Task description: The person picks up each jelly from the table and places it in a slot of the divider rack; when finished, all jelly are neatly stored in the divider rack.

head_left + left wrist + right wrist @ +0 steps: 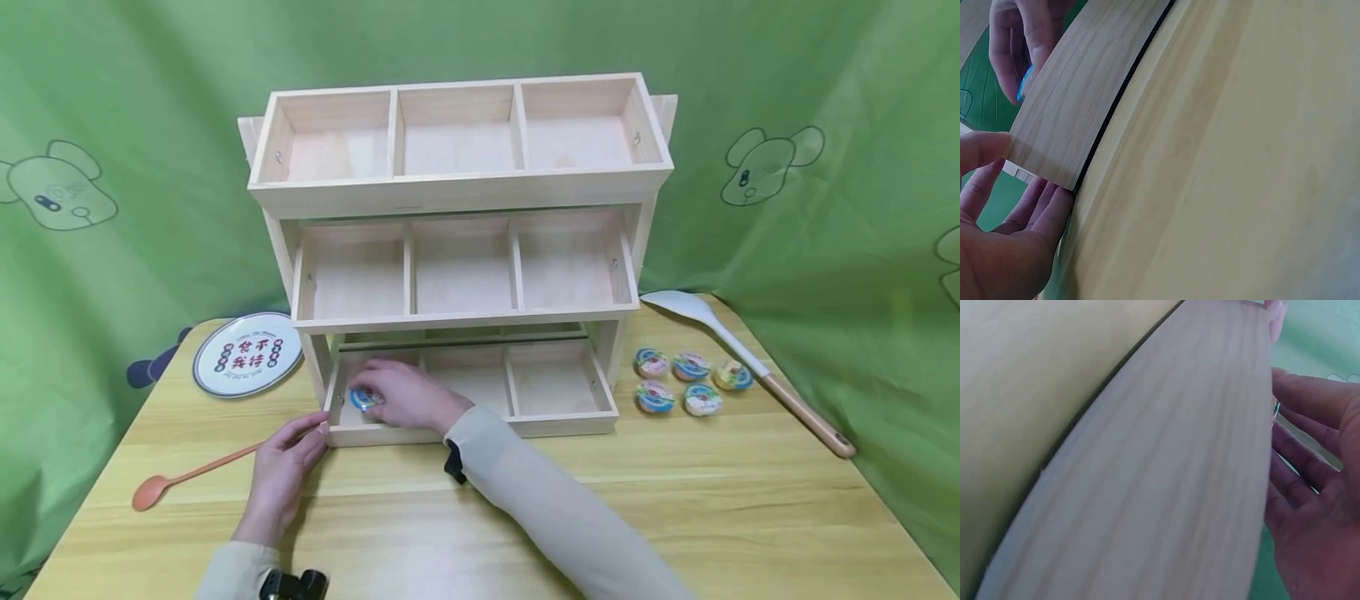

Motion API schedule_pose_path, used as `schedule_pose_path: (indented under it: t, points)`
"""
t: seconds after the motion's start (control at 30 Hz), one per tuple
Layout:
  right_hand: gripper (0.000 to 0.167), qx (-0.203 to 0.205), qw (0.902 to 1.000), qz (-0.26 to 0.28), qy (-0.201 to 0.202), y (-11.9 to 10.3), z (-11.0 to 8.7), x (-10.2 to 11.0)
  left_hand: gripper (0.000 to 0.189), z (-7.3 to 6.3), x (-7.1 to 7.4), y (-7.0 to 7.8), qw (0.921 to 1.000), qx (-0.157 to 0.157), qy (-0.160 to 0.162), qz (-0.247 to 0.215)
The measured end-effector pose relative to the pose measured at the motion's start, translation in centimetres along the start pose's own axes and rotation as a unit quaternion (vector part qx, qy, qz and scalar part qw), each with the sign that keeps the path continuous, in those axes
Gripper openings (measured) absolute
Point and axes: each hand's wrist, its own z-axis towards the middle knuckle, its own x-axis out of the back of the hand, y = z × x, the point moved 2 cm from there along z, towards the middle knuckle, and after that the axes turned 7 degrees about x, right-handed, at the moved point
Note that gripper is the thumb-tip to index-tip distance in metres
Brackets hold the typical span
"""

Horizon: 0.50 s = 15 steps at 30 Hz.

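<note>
A small jelly cup (pixel 364 399) with a blue printed lid is in my right hand (pixel 401 392), whose fingers pinch it inside the left compartment of the bottom tray of a three-tier wooden shelf (pixel 461 325). In the right wrist view, the tray's front board hides most of the cup beside the right hand (pixel 1316 462). My left hand (pixel 285 467) grips the bottom tray's left front corner. The left wrist view shows its thumb at the board's top edge and its other fingers against the side. Several similar jelly cups (pixel 702 399) stand on the table right of the shelf.
A white spatula (pixel 750 362) with a wooden handle lies along the table's right side. On the left are a round white plate (pixel 248 354) with red characters and an orange spoon (pixel 152 492). Green cloth (pixel 465 37) hangs behind the wooden table (pixel 750 508).
</note>
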Motion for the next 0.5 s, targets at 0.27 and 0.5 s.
schedule_pose_path:
  t: [0.27, 0.5]
  points:
    - [0.040, 0.008, 0.9989, -0.046, -0.007, 0.3, 1.1, -0.8, 0.022, 0.0, 0.0, 0.0, 1.0000, -0.006, 0.002, 0.003]
    - [0.041, 0.007, 0.9984, -0.052, -0.020, 0.6, 1.6, -1.6, 0.024, 0.1, 0.0, -0.1, 0.9999, -0.011, 0.000, 0.008]
